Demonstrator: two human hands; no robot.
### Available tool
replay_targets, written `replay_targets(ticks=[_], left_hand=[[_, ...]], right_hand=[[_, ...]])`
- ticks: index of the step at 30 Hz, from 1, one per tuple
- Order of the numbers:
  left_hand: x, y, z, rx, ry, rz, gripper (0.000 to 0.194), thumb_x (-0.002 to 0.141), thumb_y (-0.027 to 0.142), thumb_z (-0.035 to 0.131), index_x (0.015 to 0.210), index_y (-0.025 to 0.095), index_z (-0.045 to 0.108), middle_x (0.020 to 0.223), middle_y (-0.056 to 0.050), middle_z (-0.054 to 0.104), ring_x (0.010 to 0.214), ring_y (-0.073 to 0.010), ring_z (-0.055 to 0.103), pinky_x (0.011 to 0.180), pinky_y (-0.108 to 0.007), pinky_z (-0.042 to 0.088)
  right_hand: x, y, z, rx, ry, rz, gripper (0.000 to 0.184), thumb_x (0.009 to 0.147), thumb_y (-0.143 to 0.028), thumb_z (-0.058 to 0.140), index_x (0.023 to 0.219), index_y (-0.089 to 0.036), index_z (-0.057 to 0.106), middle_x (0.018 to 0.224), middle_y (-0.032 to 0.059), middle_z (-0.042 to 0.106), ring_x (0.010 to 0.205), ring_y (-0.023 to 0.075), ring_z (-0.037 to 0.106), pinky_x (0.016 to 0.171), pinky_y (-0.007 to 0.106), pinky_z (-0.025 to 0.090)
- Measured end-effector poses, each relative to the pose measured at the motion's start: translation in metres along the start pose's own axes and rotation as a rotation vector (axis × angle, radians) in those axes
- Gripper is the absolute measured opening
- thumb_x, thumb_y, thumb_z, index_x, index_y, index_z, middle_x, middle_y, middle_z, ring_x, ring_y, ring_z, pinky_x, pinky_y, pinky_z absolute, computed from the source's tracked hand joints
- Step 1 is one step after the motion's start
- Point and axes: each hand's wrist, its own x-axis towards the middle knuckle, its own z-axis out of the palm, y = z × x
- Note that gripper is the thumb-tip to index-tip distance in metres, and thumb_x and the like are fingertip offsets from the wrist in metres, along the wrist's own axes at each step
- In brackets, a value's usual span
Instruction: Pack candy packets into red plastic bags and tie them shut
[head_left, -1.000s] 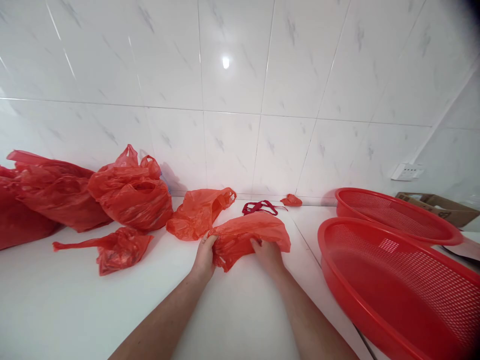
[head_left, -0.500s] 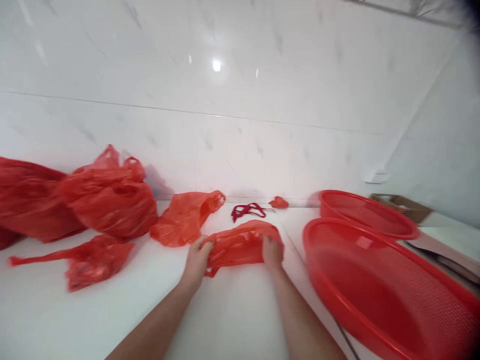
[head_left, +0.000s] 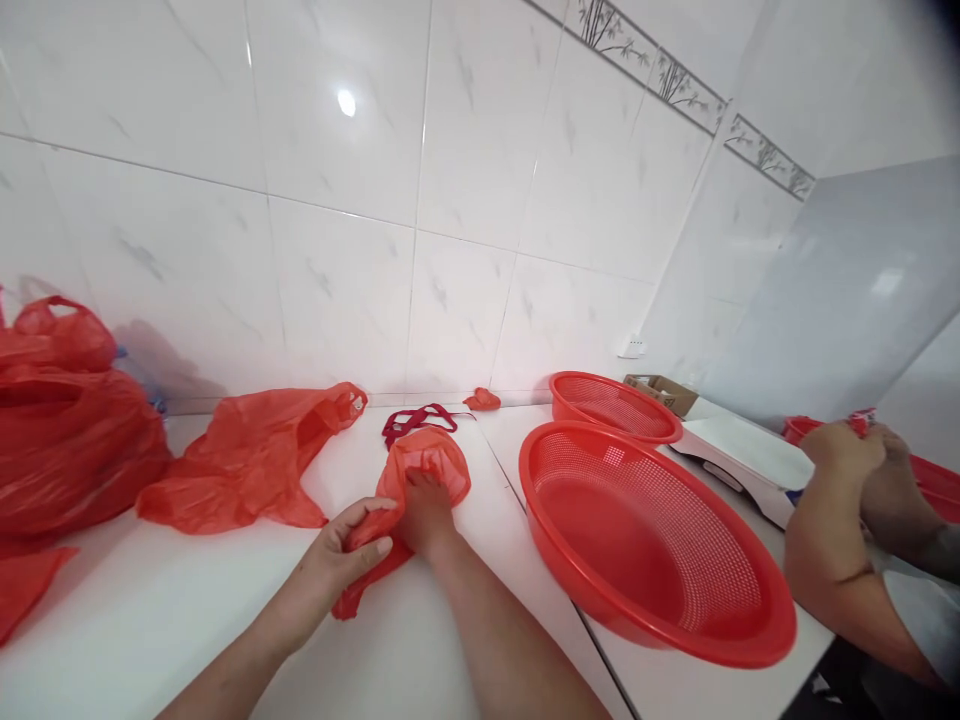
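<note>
A thin red plastic bag [head_left: 442, 455] lies over the white table in front of me, its mouth turned toward me. My left hand [head_left: 349, 555] pinches the bag's near side between thumb and fingers. Inside the mouth is my right hand [head_left: 427, 510], its fingers stretched forward against the plastic; their tips are partly hidden. Just behind the bag lies a dark red strap [head_left: 420, 417]. To the left, another red plastic bag [head_left: 247, 455] lies flat and crumpled.
Full red bags [head_left: 67, 440] stand at far left. A large red mesh basket [head_left: 637, 530] is on my right, with a second red basket [head_left: 615, 405], a cardboard box [head_left: 667, 392] and a white scale [head_left: 742, 450] beyond. A co-worker's arms [head_left: 832, 510] are at far right.
My view has turned to the right, bringing the co-worker and scale into sight. The bag was stretched sideways between both hands; now its mouth is open and my right hand is inside.
</note>
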Motion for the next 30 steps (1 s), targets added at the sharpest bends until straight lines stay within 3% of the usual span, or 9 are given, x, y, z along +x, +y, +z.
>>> replay_targets(ticks=[4, 7, 11, 13, 16, 18, 21, 25, 30], left_hand=[[0.002, 0.013, 0.004, -0.039, 0.105, 0.091, 0.045, 0.060, 0.038, 0.076, 0.100, 0.023, 0.061, 0.065, 0.002, 0.057, 0.048, -0.0108, 0.050, 0.040, -0.020, 0.040], [0.012, 0.017, -0.008, 0.108, 0.469, 0.196, 0.044, 0.070, 0.046, 0.065, 0.106, 0.023, 0.057, 0.066, 0.002, 0.054, 0.049, -0.0131, 0.050, 0.041, -0.024, 0.041], [0.022, 0.004, -0.033, 0.689, 0.917, 0.661, 0.038, 0.077, 0.036, 0.060, 0.112, 0.021, 0.054, 0.115, -0.011, 0.054, 0.106, -0.0272, 0.052, 0.086, -0.043, 0.045], [0.019, -0.007, -0.034, 0.992, 0.761, 0.928, 0.026, 0.080, 0.025, 0.059, 0.106, 0.023, 0.060, 0.121, -0.011, 0.054, 0.114, -0.0276, 0.048, 0.098, -0.047, 0.034], [0.011, -0.022, -0.016, 1.247, 0.094, 1.113, 0.022, 0.085, 0.013, 0.050, 0.096, 0.026, 0.064, 0.105, -0.007, 0.065, 0.097, -0.0205, 0.057, 0.093, -0.039, 0.036], [0.012, -0.027, -0.001, 1.268, -0.146, 0.999, 0.024, 0.088, 0.012, 0.043, 0.096, 0.022, 0.063, 0.092, -0.007, 0.066, 0.084, -0.0179, 0.058, 0.082, -0.034, 0.042], [0.024, -0.029, 0.003, 1.300, 0.017, 0.754, 0.029, 0.087, 0.008, 0.038, 0.099, 0.019, 0.062, 0.095, -0.010, 0.065, 0.088, -0.0209, 0.058, 0.080, -0.036, 0.043], [0.030, -0.032, -0.026, 1.328, 0.335, 0.363, 0.030, 0.079, 0.022, 0.057, 0.108, 0.019, 0.061, 0.114, -0.015, 0.061, 0.110, -0.0322, 0.052, 0.091, -0.049, 0.035], [0.021, -0.035, -0.057, 0.847, 0.324, 0.147, 0.053, 0.045, 0.040, 0.079, 0.094, 0.023, 0.067, 0.087, -0.011, 0.069, 0.085, -0.0321, 0.063, 0.067, -0.032, 0.042]], right_hand=[[0.002, 0.011, -0.004, -0.041, 0.107, 0.137, 0.048, 0.076, -0.044, 0.057, 0.111, -0.011, 0.061, 0.123, 0.0183, 0.054, 0.118, 0.0371, 0.044, 0.097, 0.046, 0.033], [0.002, 0.014, -0.007, 0.031, 0.114, 0.221, 0.043, 0.074, -0.044, 0.058, 0.103, -0.013, 0.063, 0.113, 0.0162, 0.060, 0.106, 0.0321, 0.054, 0.086, 0.040, 0.041], [-0.001, 0.014, -0.011, 0.137, 0.096, 0.296, 0.033, 0.078, -0.038, 0.053, 0.102, -0.018, 0.062, 0.100, 0.0101, 0.066, 0.090, 0.0244, 0.062, 0.074, 0.033, 0.045], [-0.003, 0.013, -0.012, 0.142, 0.104, 0.278, 0.030, 0.078, -0.037, 0.053, 0.099, -0.018, 0.062, 0.099, 0.0100, 0.067, 0.089, 0.0240, 0.062, 0.073, 0.032, 0.045], [-0.005, 0.012, -0.011, 0.154, 0.110, 0.233, 0.031, 0.078, -0.039, 0.054, 0.100, -0.018, 0.060, 0.105, 0.0114, 0.065, 0.093, 0.0238, 0.061, 0.075, 0.031, 0.043], [-0.005, 0.009, -0.008, 0.165, 0.076, 0.235, 0.036, 0.078, -0.042, 0.053, 0.103, -0.017, 0.058, 0.108, 0.0140, 0.063, 0.092, 0.0247, 0.060, 0.074, 0.033, 0.042], [-0.004, 0.005, -0.005, 0.203, -0.024, 0.240, 0.033, 0.079, -0.045, 0.052, 0.098, -0.019, 0.059, 0.103, 0.0126, 0.065, 0.089, 0.0247, 0.061, 0.070, 0.033, 0.042], [-0.001, 0.013, -0.015, 0.336, -0.181, 0.247, 0.031, 0.074, -0.053, 0.058, 0.074, -0.022, 0.063, 0.076, 0.0034, 0.068, 0.073, 0.0197, 0.061, 0.062, 0.028, 0.041], [0.000, 0.040, -0.033, 0.609, -0.273, 0.325, 0.037, 0.063, -0.056, 0.068, 0.060, -0.019, 0.061, 0.055, -0.0014, 0.060, 0.048, 0.0107, 0.049, 0.045, 0.022, 0.033]])
